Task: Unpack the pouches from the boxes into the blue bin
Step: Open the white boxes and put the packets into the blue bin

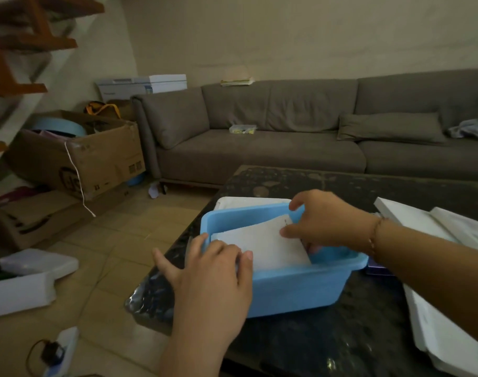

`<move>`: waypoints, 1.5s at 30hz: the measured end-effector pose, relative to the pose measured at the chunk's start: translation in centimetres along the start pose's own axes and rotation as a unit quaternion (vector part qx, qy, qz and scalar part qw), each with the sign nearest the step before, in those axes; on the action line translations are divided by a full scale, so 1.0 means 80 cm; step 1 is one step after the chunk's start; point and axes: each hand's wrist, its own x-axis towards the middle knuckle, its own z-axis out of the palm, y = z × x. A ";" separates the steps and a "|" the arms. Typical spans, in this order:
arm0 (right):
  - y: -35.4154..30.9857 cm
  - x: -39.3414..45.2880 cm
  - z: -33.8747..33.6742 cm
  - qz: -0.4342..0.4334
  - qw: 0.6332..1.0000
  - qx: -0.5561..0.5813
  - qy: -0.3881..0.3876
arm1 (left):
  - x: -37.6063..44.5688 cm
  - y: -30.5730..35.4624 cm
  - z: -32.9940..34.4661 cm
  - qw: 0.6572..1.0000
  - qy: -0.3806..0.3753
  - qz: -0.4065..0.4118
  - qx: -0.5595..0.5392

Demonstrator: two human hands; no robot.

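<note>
- My left hand point(213, 268) lies over the near-left corner of the light-blue rectangular plastic bin point(295, 289), its fingers point(227, 250) bent over the rim and pressing on the near edge of the flat white pouch point(262, 246).
- My right hand point(322, 221) reaches into the bin from the right; its thumb and fingers pinch the far-right edge of the same pouch.
- The pouch sits inside the bin, tilted, its right end raised against the far wall and its long axis running left to right along the bin's length.
- I judge the coming move to be pressing the pouch flat: it lies directly under both hands, the left nearer its low end, the right on its high end.
- Count: one blue bin, and one pouch that I can make out in it; whether others lie beneath is hidden.
- A white flat box point(254, 202) rests just behind the bin on the dark speckled stone surface point(341, 336).
- To my right lie white boxes or lids point(436, 322); I cannot count them surely.
- On the tiled floor to the left is one more open white box point(22, 281).
</note>
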 end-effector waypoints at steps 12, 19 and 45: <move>0.034 -0.017 -0.015 -0.119 0.984 -0.130 0.030 | 0.002 0.009 0.001 0.997 0.072 0.018 -0.022; 0.182 -0.151 -0.028 -0.200 0.936 0.013 0.288 | -0.015 0.062 0.020 0.885 0.215 0.327 -0.252; 0.271 -0.209 0.011 -0.251 0.777 0.371 0.443 | -0.075 0.209 0.083 0.782 0.125 0.218 -0.570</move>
